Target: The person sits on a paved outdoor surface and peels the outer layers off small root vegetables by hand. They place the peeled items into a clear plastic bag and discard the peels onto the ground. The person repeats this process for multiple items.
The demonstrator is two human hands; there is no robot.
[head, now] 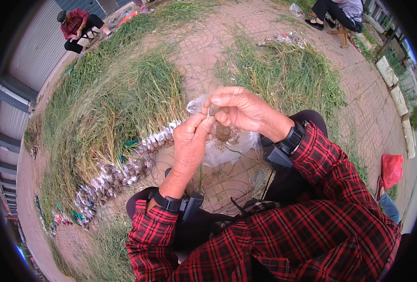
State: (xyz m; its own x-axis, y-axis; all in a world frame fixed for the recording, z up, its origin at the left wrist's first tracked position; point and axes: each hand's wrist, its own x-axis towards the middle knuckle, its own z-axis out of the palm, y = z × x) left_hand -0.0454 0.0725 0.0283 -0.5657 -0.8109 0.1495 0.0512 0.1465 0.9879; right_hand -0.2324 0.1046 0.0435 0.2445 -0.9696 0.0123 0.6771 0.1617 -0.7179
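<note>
My left hand [193, 137] and my right hand [239, 107] meet in front of me, fingertips close together on a small clear plastic piece [213, 109]; my fingers partly hide it. Below them a translucent plastic bag [217, 155] lies spread on the paving, with a heap of brown soil [224, 132] and fine roots on it. To the left, grass-like green plants [148, 81] lie in a long row, their root ends wrapped in small plastic bags of soil [115, 176].
Another pile of green plants [286, 70] lies ahead to the right, with wrapped ends [287, 38] at its far side. A seated person [78, 26] is at the upper left, another [342, 12] at the upper right. A red bag [392, 170] is at the right.
</note>
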